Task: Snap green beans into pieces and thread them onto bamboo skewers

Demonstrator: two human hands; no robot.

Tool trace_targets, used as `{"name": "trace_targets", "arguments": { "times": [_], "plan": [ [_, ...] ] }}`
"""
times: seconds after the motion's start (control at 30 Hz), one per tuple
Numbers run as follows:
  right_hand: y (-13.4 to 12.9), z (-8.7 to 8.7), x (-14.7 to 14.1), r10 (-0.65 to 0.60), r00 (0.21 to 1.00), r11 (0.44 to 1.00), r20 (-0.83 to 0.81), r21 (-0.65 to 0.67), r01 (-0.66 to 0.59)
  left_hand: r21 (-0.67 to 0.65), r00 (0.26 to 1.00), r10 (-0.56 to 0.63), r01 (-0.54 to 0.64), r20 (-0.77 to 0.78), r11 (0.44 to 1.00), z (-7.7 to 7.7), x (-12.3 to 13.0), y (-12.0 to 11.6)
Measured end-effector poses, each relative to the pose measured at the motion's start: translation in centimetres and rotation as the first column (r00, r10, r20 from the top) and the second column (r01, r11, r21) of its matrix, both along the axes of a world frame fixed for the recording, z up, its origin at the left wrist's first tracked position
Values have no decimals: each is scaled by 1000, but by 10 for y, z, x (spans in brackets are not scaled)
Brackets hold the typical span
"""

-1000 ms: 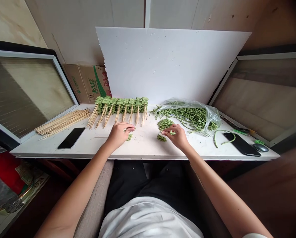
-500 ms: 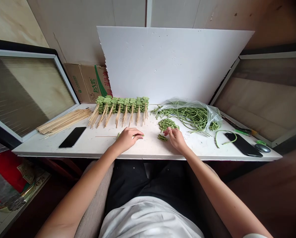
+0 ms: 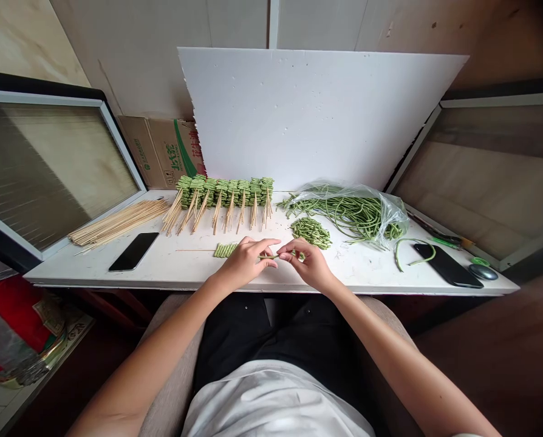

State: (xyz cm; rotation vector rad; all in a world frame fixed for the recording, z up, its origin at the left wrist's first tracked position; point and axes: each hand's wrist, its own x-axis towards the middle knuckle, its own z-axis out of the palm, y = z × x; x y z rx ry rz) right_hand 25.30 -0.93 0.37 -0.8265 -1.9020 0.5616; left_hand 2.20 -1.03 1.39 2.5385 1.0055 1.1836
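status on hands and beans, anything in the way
Left hand on bamboo skewer, right hand pinching a bean piece on it. Cut green beans just beyond. Nothing blocking.

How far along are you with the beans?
Done: a long row of loaded skewers at the back. In hand: the left hand and right hand pinch a thin skewer. Still waiting: a short row of cut beans, a heap of cut beans, long beans in a plastic bag, and bare skewers.
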Motion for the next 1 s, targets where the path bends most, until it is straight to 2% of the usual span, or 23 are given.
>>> {"name": "trace_targets", "arguments": {
  "times": [0.13,0.23,0.33,0.4,0.5,0.63,0.73,0.83,1.0],
  "plan": [
    [4,0,5,-60,997,998,-39,2,60,-4,995,47,-46,85,999,6,-2,-1],
    [1,2,3,-53,998,998,-27,21,53,-134,961,74,-39,265,990,9,1,-3],
    [-5,3,-2,-46,999,999,-26,17,47,-302,891,75,73,448,950,5,6,-1],
    [-7,3,-4,-35,999,999,-29,8,35,-374,865,55,157,498,914,2,9,2],
    [-7,4,-2,-48,999,999,-14,26,48,-424,862,21,228,506,876,1,11,4],
    [-5,12,5,-106,994,983,9,152,103,-426,911,-41,231,410,875,8,11,-3],
    [-5,19,10,-76,991,960,108,276,43,-409,947,-69,200,315,890,11,13,-9],
    [-5,22,13,-103,982,926,156,376,37,-406,955,-86,201,283,892,12,13,-12],
    [-5,22,15,-80,969,918,235,396,-20,-420,961,-115,216,253,881,15,9,-11]
  ]
}}
